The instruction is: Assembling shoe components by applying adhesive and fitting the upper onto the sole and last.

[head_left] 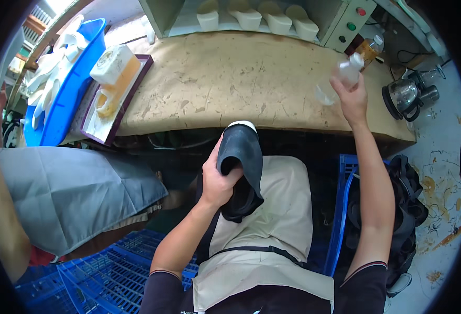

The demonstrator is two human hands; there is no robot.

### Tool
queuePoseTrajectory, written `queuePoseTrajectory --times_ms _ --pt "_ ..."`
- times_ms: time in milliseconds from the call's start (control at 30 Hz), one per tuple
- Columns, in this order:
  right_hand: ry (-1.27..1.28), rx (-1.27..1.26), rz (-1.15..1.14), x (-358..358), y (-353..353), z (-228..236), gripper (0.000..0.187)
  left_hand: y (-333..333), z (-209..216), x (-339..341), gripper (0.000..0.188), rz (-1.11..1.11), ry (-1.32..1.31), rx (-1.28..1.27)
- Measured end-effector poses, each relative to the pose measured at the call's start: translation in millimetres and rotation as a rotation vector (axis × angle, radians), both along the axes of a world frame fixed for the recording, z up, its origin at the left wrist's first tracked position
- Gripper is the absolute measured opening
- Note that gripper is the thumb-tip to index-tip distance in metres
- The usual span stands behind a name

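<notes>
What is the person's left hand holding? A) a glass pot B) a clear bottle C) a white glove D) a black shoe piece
D: the left hand grips a black shoe piece over the lap, while the right hand holds the clear bottle above the table.

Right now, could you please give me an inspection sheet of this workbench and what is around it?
Surface: brown workbench, scuffed and stained.
Job's things: black shoe sole over the lap; clear plastic bottle raised above the bench.
Clutter: tray with a jug of amber liquid; glass pot; second amber bottle.
Hands: left hand grips the sole; right hand holds the clear bottle.
Cables: dark cable behind the glass pot.
Surroundings: white shoe lasts on a shelf, blue crates, blue bin with white gloves.
</notes>
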State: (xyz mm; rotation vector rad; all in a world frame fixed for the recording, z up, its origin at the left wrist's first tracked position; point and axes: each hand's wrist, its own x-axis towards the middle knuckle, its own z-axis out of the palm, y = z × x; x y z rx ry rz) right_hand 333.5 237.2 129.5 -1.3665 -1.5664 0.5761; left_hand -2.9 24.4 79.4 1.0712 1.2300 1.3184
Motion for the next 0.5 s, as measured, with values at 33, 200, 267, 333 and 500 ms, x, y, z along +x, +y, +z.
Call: queuePoseTrajectory --times_ms 33,200,267,333,500 --pt "-0.113 0.112 -0.133 -8 -3 -3 0.074 2 -2 1 0.083 -0.003 0.003 -0.006" --pt "-0.012 -0.031 0.173 -114 -158 -34 0.099 -7 -37 2 0.082 0.142 0.122 0.060" --pt "-0.112 -0.043 0.342 -148 -189 -47 0.096 -3 -52 17 0.082 0.117 0.121 0.093" --pt "-0.094 -0.008 0.282 -173 -196 -60 0.080 -12 -63 28 0.082 0.098 0.128 0.129" --pt "-0.190 -0.053 0.341 -163 -192 -90 0.071 -28 -92 11 0.081 0.056 0.163 0.077"
